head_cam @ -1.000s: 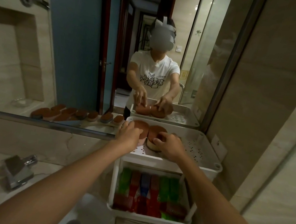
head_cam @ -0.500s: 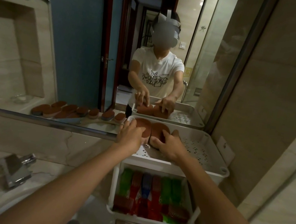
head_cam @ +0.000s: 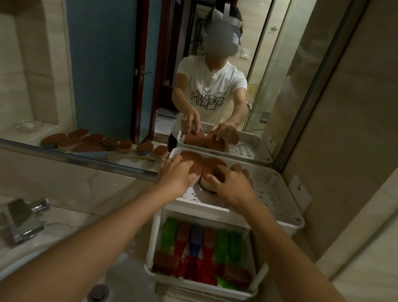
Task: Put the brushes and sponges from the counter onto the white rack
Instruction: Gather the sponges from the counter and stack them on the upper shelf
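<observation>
On the top tier of the white rack (head_cam: 285, 220), back-left corner, two brown brushes now lie flat, side by side and touching; a second ago the right one was tipped up. Left hand (head_cam: 177, 170) grip is clamped over the left brush (head_cam: 193, 159), right hand (head_cam: 231, 184) grip curled round the right brush (head_cam: 212, 164), neither released yet. Placement looks nearly done. More brushes (head_cam: 106, 143) wait on the table, seen by mirror reflection; the lower tier (head_cam: 253, 292) holds coloured ones.

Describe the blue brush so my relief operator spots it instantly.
Start at the white rack right of the sink. Its lower tray holds a row of coloured brushes. The blue brush lies mid-row, the only blue one, flanked by red ones.
</observation>
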Available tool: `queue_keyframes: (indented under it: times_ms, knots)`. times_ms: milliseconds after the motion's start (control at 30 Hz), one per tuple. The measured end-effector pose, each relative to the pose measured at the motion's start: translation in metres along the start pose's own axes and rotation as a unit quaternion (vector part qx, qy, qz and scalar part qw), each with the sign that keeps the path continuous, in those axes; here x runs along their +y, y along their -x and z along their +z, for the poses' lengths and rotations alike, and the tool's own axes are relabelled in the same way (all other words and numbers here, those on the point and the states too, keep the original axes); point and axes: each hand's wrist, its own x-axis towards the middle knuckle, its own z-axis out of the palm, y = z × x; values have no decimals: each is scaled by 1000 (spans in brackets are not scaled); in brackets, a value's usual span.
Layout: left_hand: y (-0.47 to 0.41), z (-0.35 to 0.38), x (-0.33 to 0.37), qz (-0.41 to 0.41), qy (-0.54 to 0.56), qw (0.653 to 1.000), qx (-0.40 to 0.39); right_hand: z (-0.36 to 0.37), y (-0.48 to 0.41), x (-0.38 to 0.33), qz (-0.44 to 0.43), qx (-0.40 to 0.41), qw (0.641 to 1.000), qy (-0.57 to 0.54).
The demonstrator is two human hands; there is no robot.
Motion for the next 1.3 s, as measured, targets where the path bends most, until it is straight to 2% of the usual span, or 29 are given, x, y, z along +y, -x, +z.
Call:
queue_keyframes:
  times_ms: [67, 133, 267, 367, 500, 600, 767, 867, 1000, 1167, 1300]
  knots:
    - [6, -6, 5, -24, 103, 993, 47, -4, 7, -4, -8, 38, 999, -37]
    - [15, -15, 9, -34, 153, 984, 87, -9, 17, -11, -33, 66, 996, -54]
    - [43, -32, 9, -33, 172, 978, 110, -14, 47, -32, -84, 143, 982, -91]
    - [80, -41, -2, -23, 187, 973, 132, -2, 82, -52, -90, 201, 963, -155]
    - [143, -40, -33, -50, 231, 962, 140, 35, 142, -76, -118, 190, 951, -213]
    - [191, -26, -68, -102, 224, 965, 86, 75, 187, -88, -100, 136, 961, -218]
    - [276, 14, -141, -197, 166, 965, -48, 160, 269, -101, 2, -78, 979, -191]
    - [316, 36, -177, -238, 137, 954, -118, 194, 312, -104, 44, -163, 976, -138]
    - [357, 56, -207, -259, 51, 954, -140, 222, 349, -114, 101, -219, 969, -56]
    - [386, 63, -219, -290, -41, 933, -211, 240, 363, -124, 161, -269, 948, -46]
    - [394, 72, -222, -279, -41, 932, -229, 247, 364, -128, 168, -252, 952, -37]
